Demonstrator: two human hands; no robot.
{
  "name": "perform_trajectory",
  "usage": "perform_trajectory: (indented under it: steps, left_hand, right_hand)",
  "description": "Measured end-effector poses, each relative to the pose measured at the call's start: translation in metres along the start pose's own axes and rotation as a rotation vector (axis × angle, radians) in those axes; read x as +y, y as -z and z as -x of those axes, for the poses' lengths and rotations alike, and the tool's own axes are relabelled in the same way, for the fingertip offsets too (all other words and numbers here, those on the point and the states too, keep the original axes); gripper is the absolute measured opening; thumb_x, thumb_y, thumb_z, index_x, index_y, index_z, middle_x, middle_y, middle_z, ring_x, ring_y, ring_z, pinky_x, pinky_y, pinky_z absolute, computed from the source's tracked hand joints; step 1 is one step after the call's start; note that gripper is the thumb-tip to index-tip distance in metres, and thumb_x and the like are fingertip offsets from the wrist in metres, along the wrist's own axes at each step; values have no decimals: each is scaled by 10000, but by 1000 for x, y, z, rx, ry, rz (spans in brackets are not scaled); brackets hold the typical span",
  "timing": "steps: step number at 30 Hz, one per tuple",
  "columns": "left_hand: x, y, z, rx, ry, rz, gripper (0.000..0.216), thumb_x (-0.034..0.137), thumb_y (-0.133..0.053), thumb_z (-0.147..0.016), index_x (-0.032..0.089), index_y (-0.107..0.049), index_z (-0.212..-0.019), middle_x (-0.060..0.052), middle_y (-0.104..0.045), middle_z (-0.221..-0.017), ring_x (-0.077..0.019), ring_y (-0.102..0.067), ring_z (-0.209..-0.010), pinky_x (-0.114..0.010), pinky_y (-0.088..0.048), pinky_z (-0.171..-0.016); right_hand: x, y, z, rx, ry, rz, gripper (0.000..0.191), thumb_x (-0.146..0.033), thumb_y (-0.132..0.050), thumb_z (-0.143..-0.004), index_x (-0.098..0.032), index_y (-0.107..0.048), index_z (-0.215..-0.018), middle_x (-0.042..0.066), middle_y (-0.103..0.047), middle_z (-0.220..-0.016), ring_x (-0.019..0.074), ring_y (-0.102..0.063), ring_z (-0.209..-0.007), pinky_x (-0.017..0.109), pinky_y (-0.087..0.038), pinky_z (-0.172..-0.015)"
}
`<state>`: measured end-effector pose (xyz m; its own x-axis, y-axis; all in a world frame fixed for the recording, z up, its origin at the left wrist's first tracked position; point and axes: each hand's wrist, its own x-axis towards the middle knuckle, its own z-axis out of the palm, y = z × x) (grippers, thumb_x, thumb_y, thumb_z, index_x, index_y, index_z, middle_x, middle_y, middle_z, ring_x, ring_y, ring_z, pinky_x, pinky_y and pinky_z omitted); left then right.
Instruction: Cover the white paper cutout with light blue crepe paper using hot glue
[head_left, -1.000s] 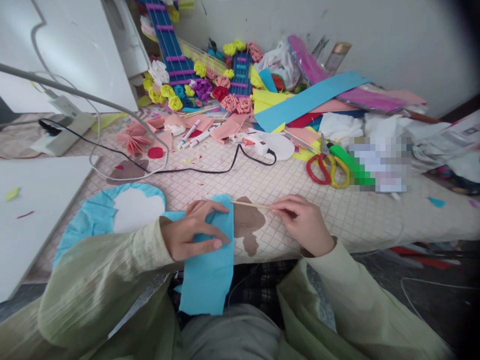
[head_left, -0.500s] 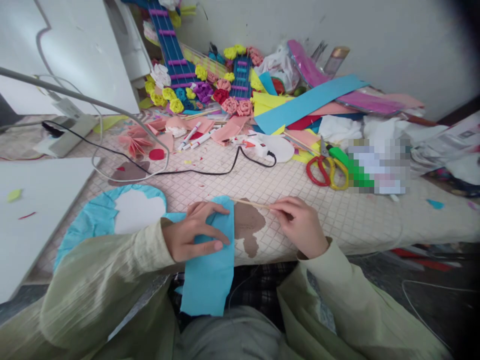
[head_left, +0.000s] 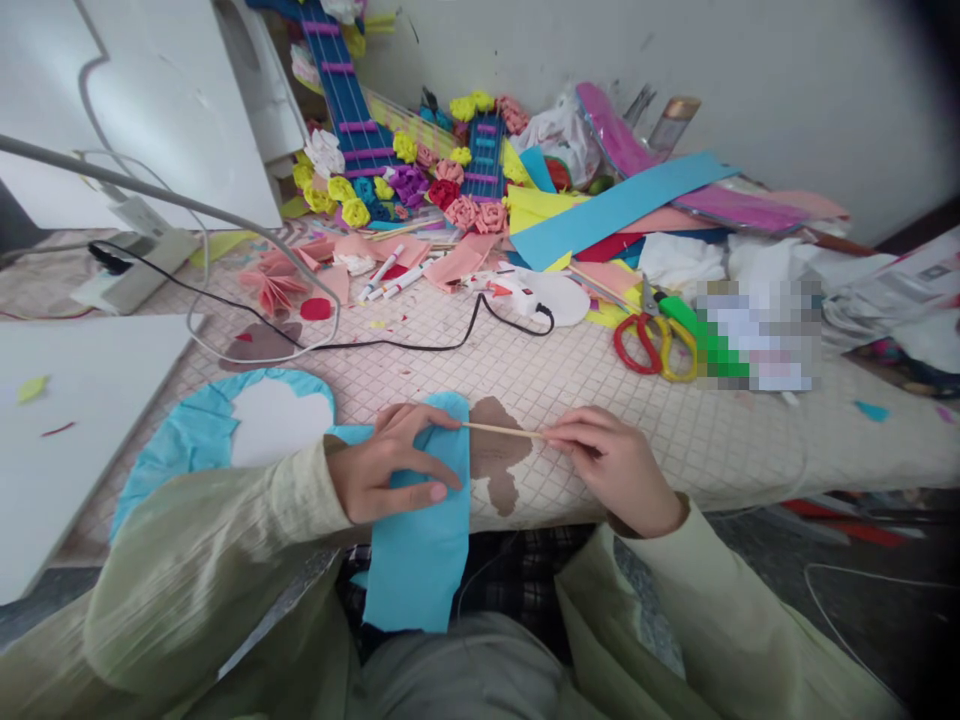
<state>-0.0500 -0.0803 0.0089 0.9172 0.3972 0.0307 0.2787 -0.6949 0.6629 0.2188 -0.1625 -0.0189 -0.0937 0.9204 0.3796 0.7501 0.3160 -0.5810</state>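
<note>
— Where is the blue paper (head_left: 420,520)?
— At the table's (head_left: 675,420) near edge, its lower part hanging over. The left hand (head_left: 386,465) lies flat on it, fingers spread, gripping nothing.
— And the right hand (head_left: 611,465)?
— It pinches a thin wooden stick (head_left: 502,430) at one end; the other end meets the paper's right edge, by the left fingertips.

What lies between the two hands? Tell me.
In the head view, a thin wooden stick spans from the right hand to the left hand on the blue paper, crossing a brown patch.
</note>
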Motion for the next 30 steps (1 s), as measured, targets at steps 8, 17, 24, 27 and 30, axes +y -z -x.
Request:
perform_trajectory:
  steps: [8, 17, 24, 27, 30]
  left_hand:
    - [0, 0, 0, -4, 7, -27, 335, 492, -409, -825, 323, -682, -920, -54, -407, -1241, -277, -350, -1132, -499, -224, -965]
    - [0, 1, 0, -15, -12, -37, 357, 480, -384, -841, 299, -680, -926, -56, -394, -1249, -276, -340, -1142, -489, -230, -972]
    - [-2, -1, 1, 10, -24, -25, 357, 473, -382, -845, 297, -682, -927, -58, -399, -1234, -280, -346, -1143, -492, -231, -976]
    - [-3, -2, 1, 7, -33, -27, 348, 466, -387, -845, 299, -679, -933, -58, -392, -1241, -280, -340, -1150, -495, -223, -976]
    - [-3, -2, 1, 11, -40, -38, 355, 471, -383, -845, 299, -680, -934, -62, -391, -1242, -283, -337, -1151, -498, -225, -971]
  right_hand:
    - [-4, 1, 7, 13, -21, 9, 139, -108, -548, -774, -194, -656, -782, 39, -625, -805, 158, -567, -761, 311, -494, -682]
    - [-5, 2, 12, -1, -25, 16, 141, -113, -538, -784, -188, -658, -792, 36, -622, -801, 150, -561, -770, 301, -491, -690]
    - [-7, 6, 15, -73, -40, -10, 154, -116, -527, -786, -198, -656, -787, 29, -623, -807, 149, -563, -768, 295, -487, -680]
    - [-10, 8, 17, -65, -48, -8, 151, -129, -522, -791, -194, -658, -793, 31, -620, -810, 151, -564, -773, 298, -487, -688]
    - [-12, 10, 20, -133, -27, -18, 152, -122, -522, -794, -191, -658, -794, 27, -616, -799, 142, -558, -762, 284, -478, -674]
